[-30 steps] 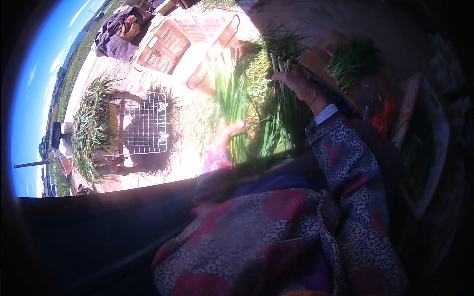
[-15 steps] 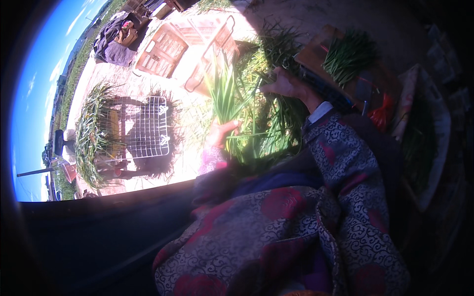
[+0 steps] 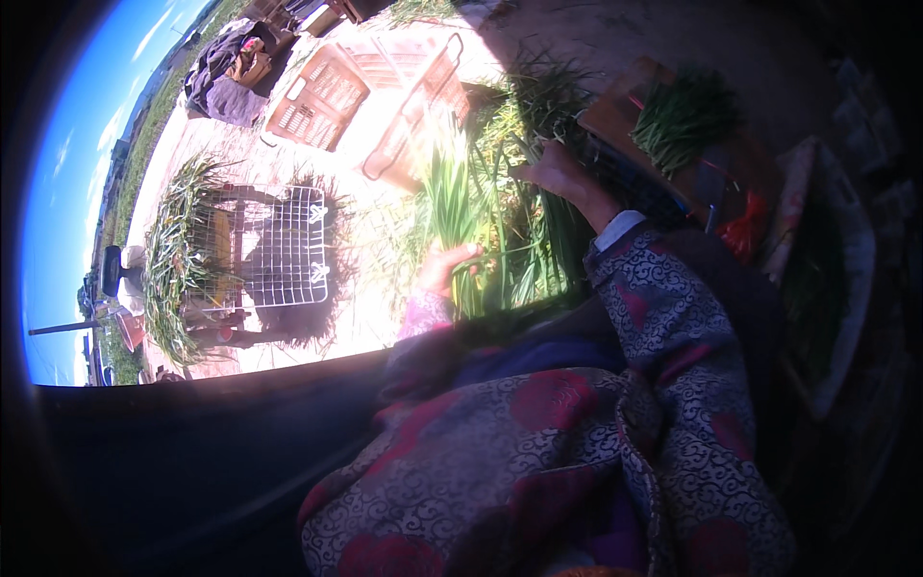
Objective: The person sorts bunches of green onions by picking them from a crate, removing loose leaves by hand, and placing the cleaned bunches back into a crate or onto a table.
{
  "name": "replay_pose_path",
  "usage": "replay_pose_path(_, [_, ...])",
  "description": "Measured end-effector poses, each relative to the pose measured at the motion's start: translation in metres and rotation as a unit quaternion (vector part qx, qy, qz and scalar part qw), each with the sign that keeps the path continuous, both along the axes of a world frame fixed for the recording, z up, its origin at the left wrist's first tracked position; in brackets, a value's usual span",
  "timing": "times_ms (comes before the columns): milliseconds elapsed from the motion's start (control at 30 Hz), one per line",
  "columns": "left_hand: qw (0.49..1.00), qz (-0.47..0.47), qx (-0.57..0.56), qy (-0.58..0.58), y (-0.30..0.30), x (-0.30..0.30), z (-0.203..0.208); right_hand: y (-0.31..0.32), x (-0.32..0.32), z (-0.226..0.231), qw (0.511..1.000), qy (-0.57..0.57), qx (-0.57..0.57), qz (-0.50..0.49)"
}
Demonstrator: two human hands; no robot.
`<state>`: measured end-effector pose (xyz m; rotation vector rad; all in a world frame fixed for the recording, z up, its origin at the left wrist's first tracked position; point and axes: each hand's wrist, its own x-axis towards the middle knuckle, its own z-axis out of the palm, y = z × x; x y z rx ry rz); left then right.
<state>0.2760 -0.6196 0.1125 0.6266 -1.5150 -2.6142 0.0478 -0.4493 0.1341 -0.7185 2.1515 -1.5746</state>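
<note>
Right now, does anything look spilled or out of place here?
Loose leaves litter the ground between the crate and the left hand, looking spilled because they lie scattered, not bundled like the stalks it holds. Nothing looks clearly damaged.

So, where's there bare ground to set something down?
Mostly the sunlit ground between the white wire rack and the left hand, though glare hides detail; also the shaded ground beyond the wooden board. Crowded: from left hand to right hand, where green stalks heap up.
</note>
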Motion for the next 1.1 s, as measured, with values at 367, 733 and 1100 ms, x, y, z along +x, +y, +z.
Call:
replay_pose_path(367, [0.996, -0.015, 0.073, 0.054, 0.015, 0.002, -0.004, -0.007, 0.032, 0.027, 0.990, -0.114, -0.032, 0.077])
replay_pose_path(733, [0.994, -0.092, 0.064, -0.014, 0.017, -0.010, -0.008, -0.012, -0.003, -0.002, 0.993, 0.070, -0.068, -0.060])
replay_pose_path(1100, [0.993, 0.089, -0.059, -0.042, 0.008, -0.006, 0.000, -0.016, -0.027, -0.033, 0.996, 0.078, -0.037, -0.027])
